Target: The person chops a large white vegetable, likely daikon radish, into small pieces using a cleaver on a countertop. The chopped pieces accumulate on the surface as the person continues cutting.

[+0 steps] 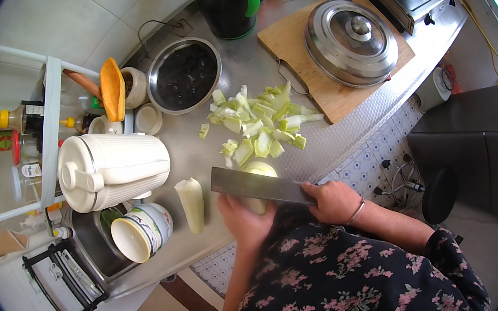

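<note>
My right hand (336, 201) is closed around the handle end of a wide-bladed cleaver (257, 182). The blade lies across a pale green stem vegetable (259, 169), hiding its middle. From below, my left hand (247, 218) grips that vegetable just in front of my body. To the left, a second peeled, pale green stem piece (191, 205) lies on the steel counter (212, 160). Thick green peelings (263, 120) are heaped beyond the blade, with a few loose bits at the pile's near side.
A lidded steel pan (352, 43) rests on a wooden board (292, 50) at right. A steel bowl (184, 75) of dark pieces in liquid stands behind. Leftward are a cream jug (123, 167), stacked bowls (145, 230) and a sink (100, 246). A green-handled dark jug (225, 7) stands at the back.
</note>
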